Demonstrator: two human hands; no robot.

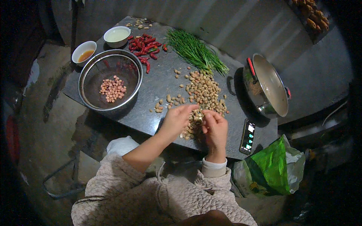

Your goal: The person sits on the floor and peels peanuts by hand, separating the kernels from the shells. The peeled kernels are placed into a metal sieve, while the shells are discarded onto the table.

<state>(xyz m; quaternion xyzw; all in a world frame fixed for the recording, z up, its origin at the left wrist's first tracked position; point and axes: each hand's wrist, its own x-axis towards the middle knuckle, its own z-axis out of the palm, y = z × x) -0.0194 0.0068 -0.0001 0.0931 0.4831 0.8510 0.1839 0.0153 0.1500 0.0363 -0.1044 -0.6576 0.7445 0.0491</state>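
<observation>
A pile of unshelled peanuts (203, 87) lies on the grey stone tabletop (152, 84) in front of me. Over its near end are both my hands, close together. My left hand (179, 114) is bent, its fingers pointing right; whether it holds anything is hidden. My right hand (216, 124) has its thumb and fingers bent beside a peanut shell (198, 115); I cannot tell how firmly either hand touches it. Shell pieces (188, 135) lie beneath the hands near the table edge. To the left, a metal-rimmed strainer bowl (141, 66) contains shelled pink peanuts (113, 89).
Red chillies (144, 46), green chives (195, 49) and two white bowls (117, 41) (74, 56) with liquid stand farther back. A steel pot (265, 84) with red handles is at the right, near a phone (247, 137). A green plastic bag (271, 166) hangs beyond the table's right corner.
</observation>
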